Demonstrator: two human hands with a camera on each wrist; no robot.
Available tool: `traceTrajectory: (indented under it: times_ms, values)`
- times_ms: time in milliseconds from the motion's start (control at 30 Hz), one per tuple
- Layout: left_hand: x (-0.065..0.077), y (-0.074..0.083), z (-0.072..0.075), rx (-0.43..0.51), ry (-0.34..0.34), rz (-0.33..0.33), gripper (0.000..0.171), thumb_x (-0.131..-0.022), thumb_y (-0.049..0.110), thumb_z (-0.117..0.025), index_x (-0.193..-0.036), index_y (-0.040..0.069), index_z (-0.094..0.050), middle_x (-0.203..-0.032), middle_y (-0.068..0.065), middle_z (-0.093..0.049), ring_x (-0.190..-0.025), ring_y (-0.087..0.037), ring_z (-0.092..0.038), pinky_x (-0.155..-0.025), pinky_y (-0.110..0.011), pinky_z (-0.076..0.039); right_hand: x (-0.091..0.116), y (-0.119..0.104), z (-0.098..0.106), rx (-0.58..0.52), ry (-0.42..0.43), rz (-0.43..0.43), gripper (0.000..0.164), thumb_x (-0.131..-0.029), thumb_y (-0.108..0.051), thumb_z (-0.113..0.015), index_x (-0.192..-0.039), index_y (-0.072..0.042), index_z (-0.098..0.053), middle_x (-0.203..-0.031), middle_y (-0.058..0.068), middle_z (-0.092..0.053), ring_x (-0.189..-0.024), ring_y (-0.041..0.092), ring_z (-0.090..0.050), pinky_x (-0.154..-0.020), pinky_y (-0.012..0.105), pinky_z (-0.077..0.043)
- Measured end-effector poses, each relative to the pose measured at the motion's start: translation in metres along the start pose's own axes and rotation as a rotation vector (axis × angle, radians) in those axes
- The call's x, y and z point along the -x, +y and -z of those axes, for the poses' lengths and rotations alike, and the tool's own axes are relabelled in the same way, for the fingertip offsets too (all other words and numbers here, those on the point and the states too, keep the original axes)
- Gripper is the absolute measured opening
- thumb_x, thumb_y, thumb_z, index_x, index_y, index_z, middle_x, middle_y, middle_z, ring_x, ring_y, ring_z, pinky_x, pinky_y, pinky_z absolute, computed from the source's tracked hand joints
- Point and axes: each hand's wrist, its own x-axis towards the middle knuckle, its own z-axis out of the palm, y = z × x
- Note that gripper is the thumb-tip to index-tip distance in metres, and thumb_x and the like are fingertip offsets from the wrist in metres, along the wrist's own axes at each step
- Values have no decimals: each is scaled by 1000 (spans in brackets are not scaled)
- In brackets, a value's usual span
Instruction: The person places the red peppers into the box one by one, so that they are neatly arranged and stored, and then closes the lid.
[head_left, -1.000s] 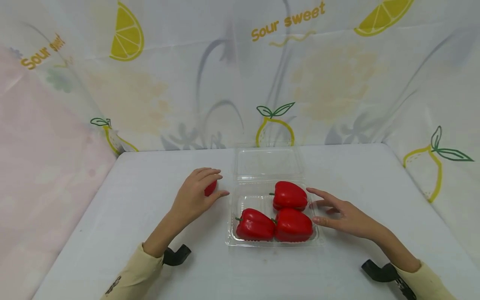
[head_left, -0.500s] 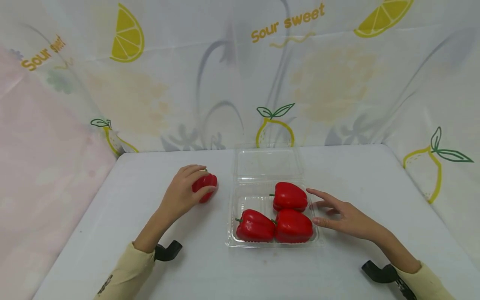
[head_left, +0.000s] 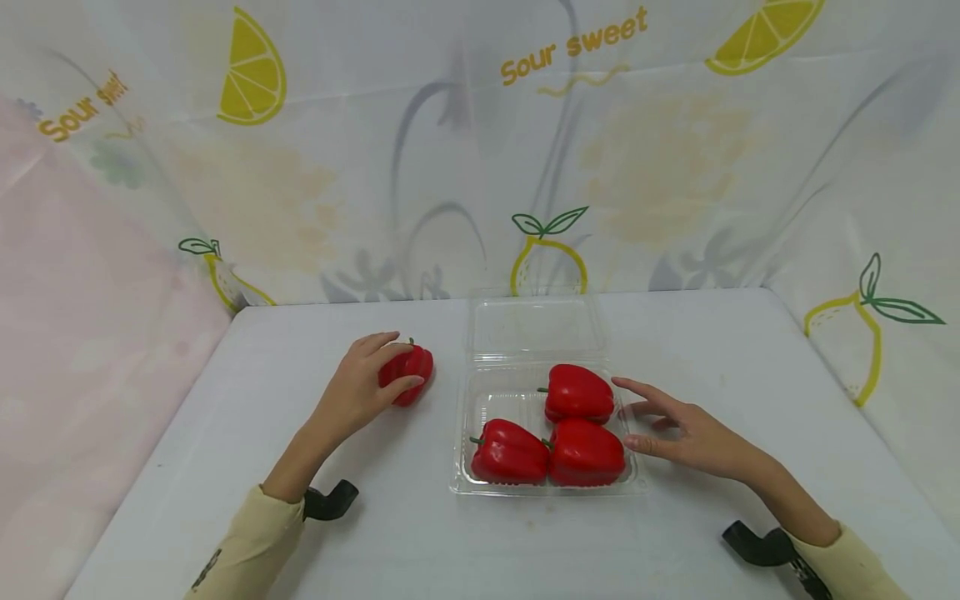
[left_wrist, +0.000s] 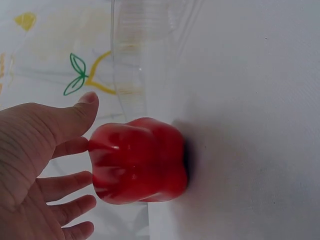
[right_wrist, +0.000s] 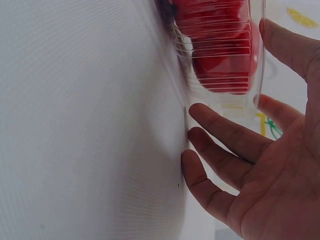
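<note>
A red bell pepper [head_left: 417, 367] with a green stem stands on the table left of a clear plastic box [head_left: 480, 487]. My left hand [head_left: 356, 383] is beside it, thumb and fingers spread around its left side. In the left wrist view the pepper [left_wrist: 140, 160] lies just beyond the fingertips, and the thumb [left_wrist: 87, 102] is apart from it. Inside the box lie three more red bell peppers, one at the back right [head_left: 579, 393], one at the front right [head_left: 587, 454], one at the front left [head_left: 510, 452]. My right hand [head_left: 690, 433] has loosely extended fingers at the box's right rim.
The box's clear lid [head_left: 536, 325] is folded back flat on the white table [head_left: 525, 550]. Behind the table hangs a cloth [head_left: 360, 167] printed with lemons. A black curved piece [head_left: 330, 502] sticks out at the left wrist, and a similar one [head_left: 757, 543] at the right.
My left hand has shifted left and slightly down from above the lone pepper to its left side, uncovering more of it. The right hand and the boxed peppers have stayed put.
</note>
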Motion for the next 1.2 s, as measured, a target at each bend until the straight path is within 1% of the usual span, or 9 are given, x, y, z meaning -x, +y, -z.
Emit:
traceTrajectory:
  times_ms: [167,400,667,933,1067,1200]
  values:
    - [2,-3,0,-8,-19,-7,52,-80,19,-84,-126,5,-64,-131,-22,-56,-124,-39,-47,-88,-55,-52,0,-1,0,5,2,0,76,-88,-39,-73,-152,-32,-33,-134,14,-57,-115,37,-58,-81,52,-55]
    - [6,-4,0,-33,-37,19,54,-79,19,-84,-127,6,-63,-129,-19,-56,-122,-39,-47,-85,-54,-54,2,-1,0,-14,1,11,77,-88,-36,-73,-153,-29,-33,-134,16,-56,-115,38,-58,-79,51,-56]
    - [9,-4,1,-47,-35,26,57,-78,19,-85,-128,8,-62,-122,-18,-55,-113,-36,-48,-79,-49,-56,1,-1,1,-15,3,29,75,-89,-35,-72,-153,-29,-33,-134,14,-57,-116,37,-58,-80,50,-56]
    - [11,-4,1,-58,-29,19,59,-76,19,-87,-129,7,-62,-117,-18,-55,-110,-34,-49,-77,-46,-56,1,0,1,-5,11,45,75,-89,-35,-72,-153,-29,-33,-135,13,-56,-116,35,-58,-82,50,-56]
    - [12,-3,2,-60,-31,22,61,-76,19,-87,-129,6,-61,-114,-17,-56,-107,-33,-49,-76,-44,-56,1,1,1,-5,14,56,75,-89,-34,-72,-153,-29,-33,-135,12,-57,-116,33,-59,-82,47,-56]
    - [13,-5,1,-60,-24,6,62,-75,17,-87,-129,5,-60,-111,-16,-56,-105,-31,-50,-74,-41,-55,1,1,0,-5,15,61,75,-89,-33,-72,-153,-28,-33,-135,11,-57,-116,32,-59,-82,44,-56]
